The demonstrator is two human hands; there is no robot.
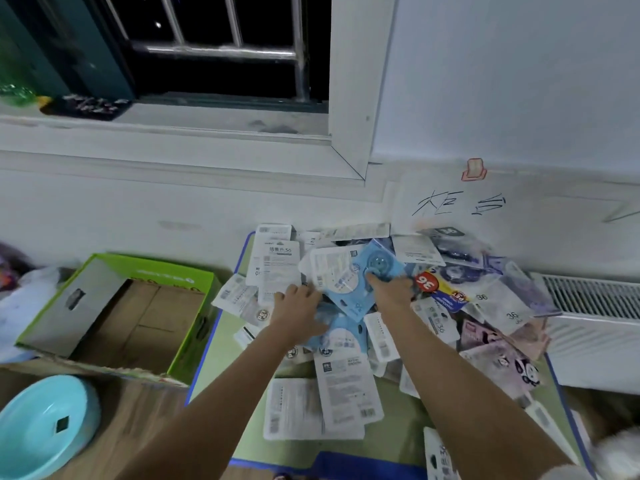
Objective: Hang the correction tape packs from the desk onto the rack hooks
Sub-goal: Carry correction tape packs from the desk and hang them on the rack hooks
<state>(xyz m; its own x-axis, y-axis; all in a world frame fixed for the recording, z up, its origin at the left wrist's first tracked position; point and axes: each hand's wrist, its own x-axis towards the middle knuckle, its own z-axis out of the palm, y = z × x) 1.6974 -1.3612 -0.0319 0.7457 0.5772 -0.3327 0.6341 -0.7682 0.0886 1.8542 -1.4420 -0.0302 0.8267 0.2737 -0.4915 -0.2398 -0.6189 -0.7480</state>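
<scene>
Both forearms reach over a green desk (221, 355) (under a window (214, 46)); right hand (391, 289) pinches a blue correction tape pack (360, 289), left hand (298, 310) lies flat on the pile (346, 393).

- Single head-worn wide-angle view, looking forward and steeply down over both bare forearms.
- Close range: left hand (300, 308) and right hand (391, 292) mid-frame, over the pale green blue-edged desk (242, 393).
- Desk's far edge meets the white wall (138, 209); dark barred window (221, 46) fills the upper left.
- Fisheye bend at frame edges; blurred throughout.
- No second view, nothing shared.
</scene>
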